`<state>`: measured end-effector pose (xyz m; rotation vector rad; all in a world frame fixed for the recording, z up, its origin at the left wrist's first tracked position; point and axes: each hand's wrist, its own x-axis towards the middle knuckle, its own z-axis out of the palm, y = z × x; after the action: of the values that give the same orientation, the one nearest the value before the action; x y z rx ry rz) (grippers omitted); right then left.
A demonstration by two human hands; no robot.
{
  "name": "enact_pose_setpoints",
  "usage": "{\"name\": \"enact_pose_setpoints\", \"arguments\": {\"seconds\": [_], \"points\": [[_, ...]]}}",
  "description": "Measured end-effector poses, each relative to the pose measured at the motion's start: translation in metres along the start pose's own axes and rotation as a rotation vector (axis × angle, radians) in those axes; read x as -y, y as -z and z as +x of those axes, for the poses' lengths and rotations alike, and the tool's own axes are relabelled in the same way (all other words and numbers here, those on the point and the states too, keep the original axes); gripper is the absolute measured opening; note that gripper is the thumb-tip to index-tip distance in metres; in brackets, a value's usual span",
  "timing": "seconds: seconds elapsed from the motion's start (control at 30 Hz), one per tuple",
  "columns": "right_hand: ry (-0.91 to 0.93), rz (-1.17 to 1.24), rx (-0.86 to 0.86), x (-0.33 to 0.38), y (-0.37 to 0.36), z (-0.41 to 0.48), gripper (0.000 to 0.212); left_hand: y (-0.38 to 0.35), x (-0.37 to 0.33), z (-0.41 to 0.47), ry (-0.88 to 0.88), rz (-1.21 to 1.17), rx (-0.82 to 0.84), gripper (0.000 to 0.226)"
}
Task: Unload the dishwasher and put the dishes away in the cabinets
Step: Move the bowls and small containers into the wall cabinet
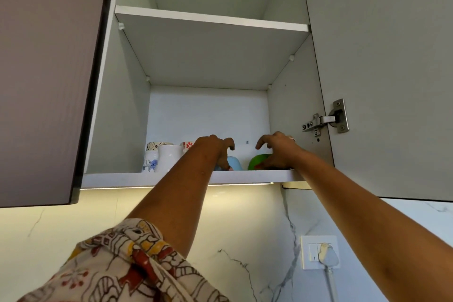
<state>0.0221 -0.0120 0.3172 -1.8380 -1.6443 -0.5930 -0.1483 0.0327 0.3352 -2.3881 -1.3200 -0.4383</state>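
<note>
Cabinet inspection: I found the wall cabinet [127, 105] open, both arms reaching to its bottom shelf [117, 180]; the left hand [219, 152] sat over a blue cup [235, 163] at mid-shelf, the right hand [278, 152] over a green bowl [256, 164] just beside it; the upper fingers of each were lifted and loosely curled, the thumbs low against the ware; I could not tell whether either hand gripped its piece. I judged the placement near the front edge, right of the grouped mugs [169, 157], deliberate: within easy reach.
</note>
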Motion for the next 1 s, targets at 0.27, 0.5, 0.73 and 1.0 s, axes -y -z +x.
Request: {"name": "enact_pose_setpoints", "arguments": {"seconds": [0.27, 0.5, 0.73, 1.0], "points": [[0.0, 0.065, 0.006, 0.003, 0.001, 0.001, 0.028, 0.002, -0.005, 0.01, 0.014, -0.111, 0.239, 0.039], [-0.016, -0.143, 0.401, 0.008, 0.013, 0.0, 0.039, 0.014, -0.006, 0.024, -0.016, 0.096, 0.461, 0.059], [-0.016, -0.343, 0.54, 0.008, 0.002, 0.021, 0.049, -0.006, -0.003, 0.056, 0.026, 0.179, 0.532, 0.049], [-0.072, -0.28, 0.556, -0.005, -0.015, 0.038, 0.042, -0.011, -0.007, 0.066, 0.036, 0.258, 0.446, 0.048]]}}
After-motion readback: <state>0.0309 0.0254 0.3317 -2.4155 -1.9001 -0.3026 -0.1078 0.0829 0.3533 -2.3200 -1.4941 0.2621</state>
